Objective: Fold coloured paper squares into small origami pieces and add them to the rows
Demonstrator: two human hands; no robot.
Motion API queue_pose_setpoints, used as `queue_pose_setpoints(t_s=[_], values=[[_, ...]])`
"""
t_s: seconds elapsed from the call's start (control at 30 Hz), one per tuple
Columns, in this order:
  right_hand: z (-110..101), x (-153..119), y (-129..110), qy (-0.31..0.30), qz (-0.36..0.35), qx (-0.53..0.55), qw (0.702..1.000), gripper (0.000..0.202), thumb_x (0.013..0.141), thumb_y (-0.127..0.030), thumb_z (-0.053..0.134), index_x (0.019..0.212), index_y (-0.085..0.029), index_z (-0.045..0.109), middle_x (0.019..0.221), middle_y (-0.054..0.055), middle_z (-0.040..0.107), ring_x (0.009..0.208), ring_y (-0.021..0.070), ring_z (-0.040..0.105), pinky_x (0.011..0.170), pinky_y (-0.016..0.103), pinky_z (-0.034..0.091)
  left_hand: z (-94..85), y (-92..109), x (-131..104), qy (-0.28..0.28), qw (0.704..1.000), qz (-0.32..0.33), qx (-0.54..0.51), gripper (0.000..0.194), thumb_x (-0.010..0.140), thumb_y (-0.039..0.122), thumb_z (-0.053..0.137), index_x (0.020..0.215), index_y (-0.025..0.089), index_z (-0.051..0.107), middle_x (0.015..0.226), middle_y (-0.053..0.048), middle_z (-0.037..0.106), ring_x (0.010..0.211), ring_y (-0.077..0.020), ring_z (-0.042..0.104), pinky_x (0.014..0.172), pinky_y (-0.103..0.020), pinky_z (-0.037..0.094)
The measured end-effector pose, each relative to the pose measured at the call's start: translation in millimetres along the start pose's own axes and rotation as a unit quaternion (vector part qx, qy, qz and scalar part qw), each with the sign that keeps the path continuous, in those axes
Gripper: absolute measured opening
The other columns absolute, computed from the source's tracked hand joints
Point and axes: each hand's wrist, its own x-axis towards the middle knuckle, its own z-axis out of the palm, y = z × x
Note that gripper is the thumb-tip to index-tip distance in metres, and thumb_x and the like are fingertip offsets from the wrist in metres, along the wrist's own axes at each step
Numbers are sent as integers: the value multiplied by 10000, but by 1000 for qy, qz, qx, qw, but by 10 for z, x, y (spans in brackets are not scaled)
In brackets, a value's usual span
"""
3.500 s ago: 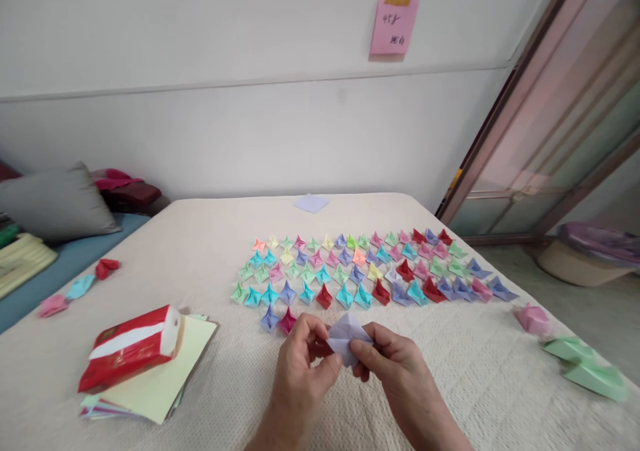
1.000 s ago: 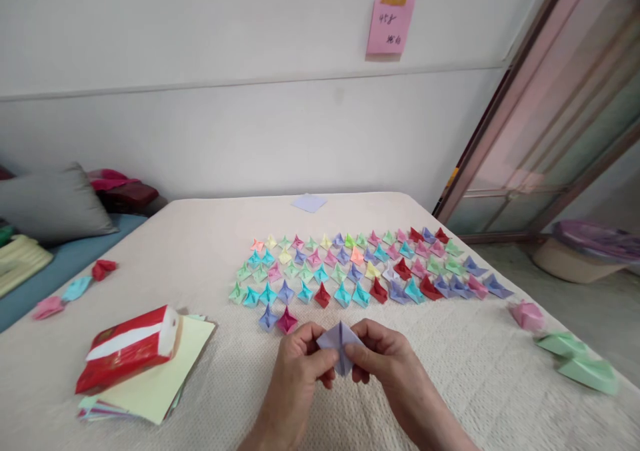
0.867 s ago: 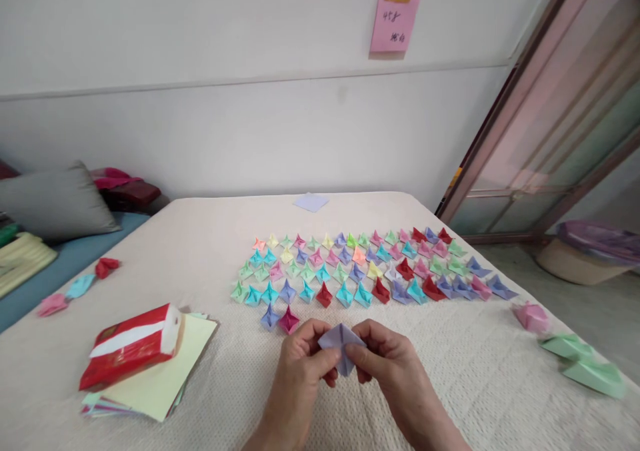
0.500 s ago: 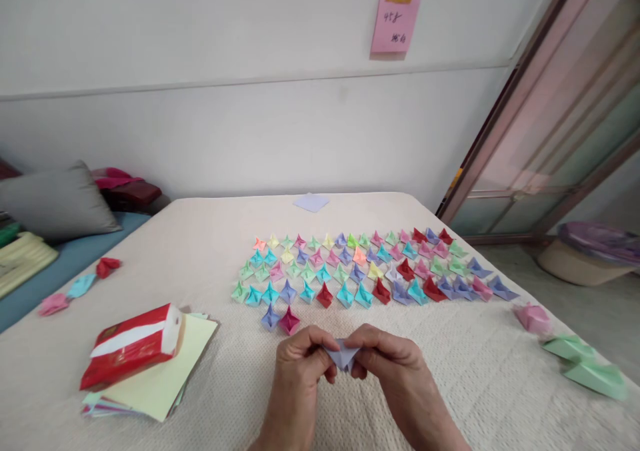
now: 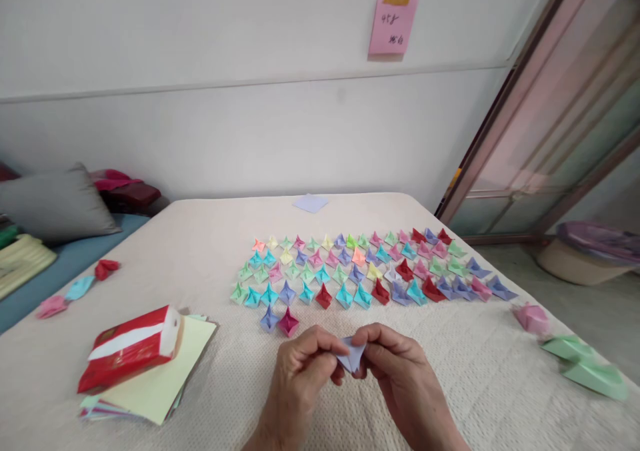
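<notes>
A small folded piece of lavender paper (image 5: 353,356) is pinched between my two hands, low in the middle of the view. My left hand (image 5: 305,371) grips its left corner between thumb and fingers. On the right side, my right hand (image 5: 395,364) holds the other corner the same way. Just beyond my left hand sit a lavender paper boat (image 5: 269,319) and a dark pink paper boat (image 5: 289,322). Behind them, rows of small folded paper boats (image 5: 363,296) in many colours spread across the cream cover.
A red tissue pack (image 5: 131,344) lies on a stack of coloured paper (image 5: 193,351) at left. Folded pieces, one red (image 5: 106,269), lie farther left. A pink piece (image 5: 531,318) and green paper boats (image 5: 595,376) sit along the right edge. A lavender sheet (image 5: 311,202) lies at the back.
The lavender paper has turned and tilted between my fingers, shifting slightly right. My left fingers have shifted along its edge, and both hands still hold it.
</notes>
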Motion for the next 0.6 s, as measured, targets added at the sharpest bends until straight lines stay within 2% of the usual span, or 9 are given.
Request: queue_pose_setpoints(t_s=[0.1,0.27,0.37,0.47,0.6], values=[[-2,3,25,-6,-7,-5,1000,90,734,-189,666,704,-163,747,515,-1,668,528,120,565,560,248,403,5,6,14,9,1000,-4,7,133,781,199,624,790,178,755,633,1,628,570,-125,564,567,-244,445],[-13,28,53,-18,-34,-49,998,160,756,-162,661,905,-200,705,559,-34,682,524,121,595,540,240,417,2,-51,52,37,999,-32,-6,54,730,202,701,690,168,715,536,23,606,492,-97,526,497,-208,403],[-16,24,26,-20,-22,-78,997,113,754,-174,671,863,-194,693,537,-30,684,513,123,609,535,236,425,-2,-47,53,48,998,-41,-9,42,704,195,714,735,168,707,531,33,595,486,-91,516,489,-200,395],[-12,10,-6,-28,-23,-105,994,38,753,-178,673,779,-188,699,532,-21,685,513,119,604,536,230,429,9,-7,39,75,996,-54,-16,182,666,172,721,844,179,684,634,32,638,512,-85,526,500,-196,408],[-38,-2,-39,-48,-51,-179,981,120,802,-221,632,729,-191,723,546,-2,687,530,128,594,545,236,446,18,29,40,64,996,-68,-11,186,663,181,714,841,167,663,639,29,640,516,-87,522,507,-206,413]])
